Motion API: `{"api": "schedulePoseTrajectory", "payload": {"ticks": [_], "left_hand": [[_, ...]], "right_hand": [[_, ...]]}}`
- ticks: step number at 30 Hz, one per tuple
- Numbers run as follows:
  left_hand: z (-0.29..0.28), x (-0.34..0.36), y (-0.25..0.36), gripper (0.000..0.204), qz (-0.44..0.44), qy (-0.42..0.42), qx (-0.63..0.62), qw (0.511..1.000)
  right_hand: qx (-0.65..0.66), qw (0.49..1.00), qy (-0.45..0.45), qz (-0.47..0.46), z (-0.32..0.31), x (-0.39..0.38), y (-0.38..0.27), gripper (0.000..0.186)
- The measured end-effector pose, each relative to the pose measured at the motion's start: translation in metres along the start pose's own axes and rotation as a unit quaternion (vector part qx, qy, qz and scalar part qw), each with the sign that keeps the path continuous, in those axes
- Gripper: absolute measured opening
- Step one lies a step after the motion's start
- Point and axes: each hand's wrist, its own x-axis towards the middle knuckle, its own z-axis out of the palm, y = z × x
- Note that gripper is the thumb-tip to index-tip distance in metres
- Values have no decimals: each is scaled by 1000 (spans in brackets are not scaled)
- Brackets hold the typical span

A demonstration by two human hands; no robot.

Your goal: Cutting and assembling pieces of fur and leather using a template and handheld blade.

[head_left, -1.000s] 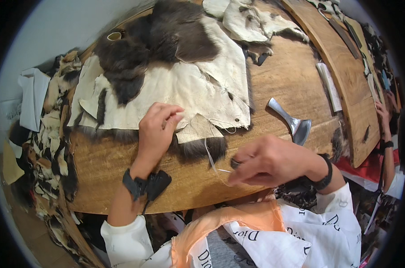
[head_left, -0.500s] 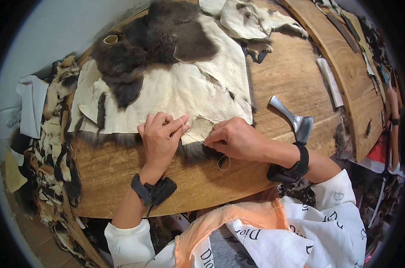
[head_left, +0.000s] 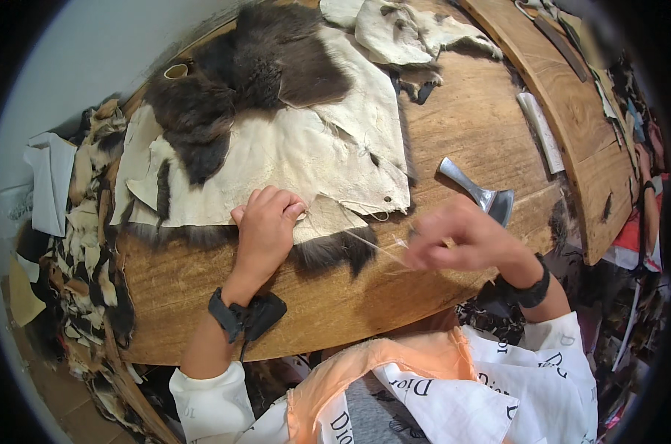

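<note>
Two bare hands are at the near edge of a pale hide (head_left: 291,166), which lies skin side up on the wooden table (head_left: 276,314). The left hand (head_left: 267,223) has thumb and forefinger pressed together, apparently pinching that edge just left of a small pale patch (head_left: 329,223). The right hand (head_left: 454,238) is curled with its fingertips closed on a thread (head_left: 376,248) — it runs nearly straight from the patch, off toward the right. This looks like a stitch being pulled through by hand; the next move calls for even tension, with the left pinch firm so that the edge neither puckers nor tears. Motion blur softens the right hand, so I cannot tell whether the bright sliver beside its fingers is a needle. What lies between the left fingertips is hidden — so is the patch's left end. At the far right, another person's arm (head_left: 651,211) is only partly in view.
</note>
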Motion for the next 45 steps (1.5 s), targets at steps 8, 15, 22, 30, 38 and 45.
{"api": "schedulePoseTrajectory", "payload": {"ticks": [8, 15, 22, 30, 38, 45], "left_hand": [[-12, 10, 27, 10, 71, -74, -213, 972], [13, 24, 11, 10, -100, -198, -220, 950], [8, 17, -4, 24, -207, -188, -354, 892], [14, 32, 13, 25, -257, -172, -355, 882], [15, 29, 27, 23, -242, -142, -304, 911], [13, 2, 22, 29, 136, -22, 19, 990]], "right_hand": [[71, 995, 38, 62, -5, -36, -10, 12], [33, 994, 89, 51, 3, -47, 7, 18], [-180, 826, 446, 294, -101, -113, -6, 14], [-545, 681, 414, 262, -193, -117, 81, 9], [-624, 636, 300, 339, -196, -94, 74, 15], [-551, 780, 259, 142, -66, -51, 31, 22]]}}
